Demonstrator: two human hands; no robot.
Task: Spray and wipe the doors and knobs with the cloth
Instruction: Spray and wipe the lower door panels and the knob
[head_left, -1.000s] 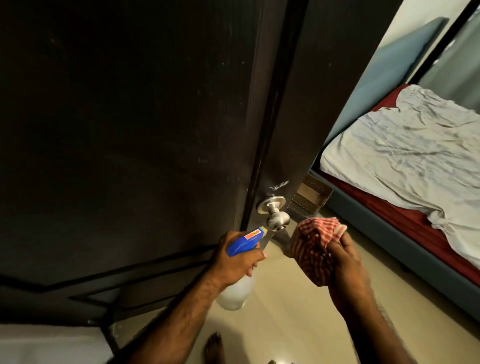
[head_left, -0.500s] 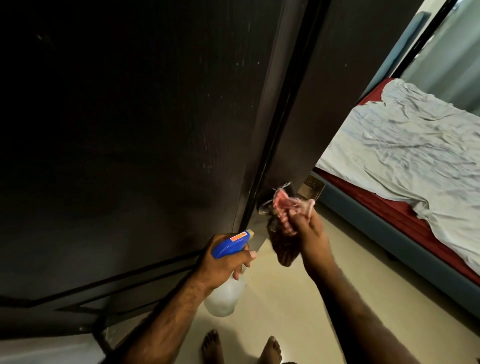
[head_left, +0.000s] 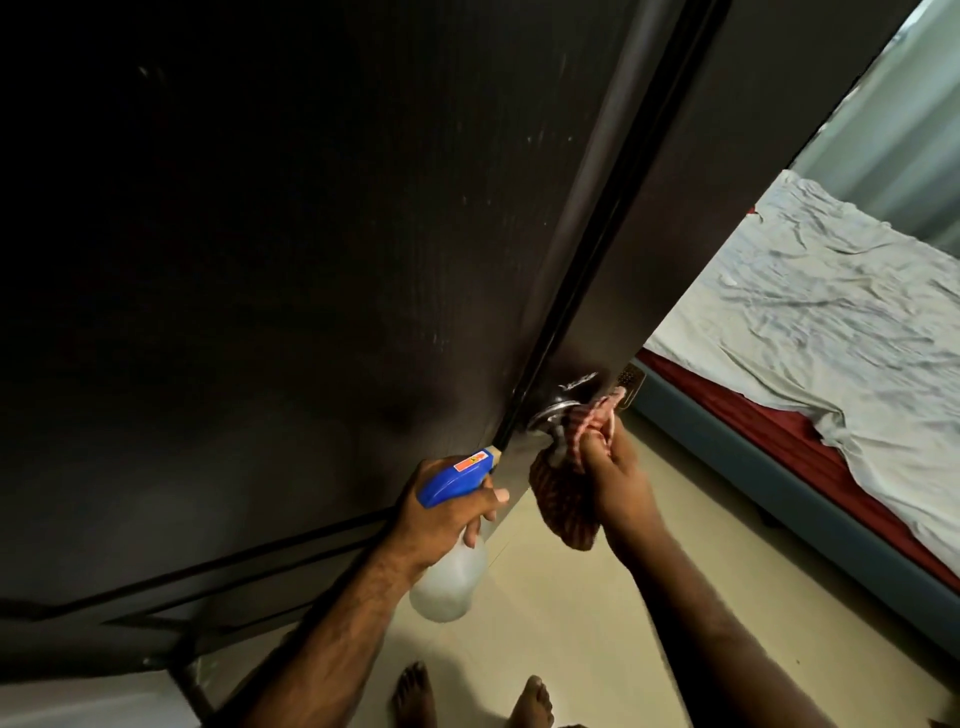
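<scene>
**Knob half-covered, door free to swing**

The right hand (head_left: 615, 470) grips the cloth (head_left: 566, 493), bunched and pressed over the knob (head_left: 553, 415); only the knob's metal collar shows above the fabric. The left hand (head_left: 441, 512) is clamped on the spray bottle (head_left: 449, 566), just left of the knob and lower, its blue head (head_left: 452, 480) pointed at the door (head_left: 311, 260) edge.

The likeliest trouble is the door itself. It stands ajar, so a firm rub on the knob could push it away, and the cloth would slide off before the collar and the neck behind the knob are wiped. Neither hand steadies the door.

A loose tail of cloth hangs below the knob; if it twists round the neck, it may snag.

With a finger near the trigger, a careless squeeze would wet the door edge or the floor (head_left: 597, 623) below the knob, where bare feet (head_left: 530, 701) stand, and a wet tile could be slippery. Whether the knob is sprayed cannot be told.
</scene>
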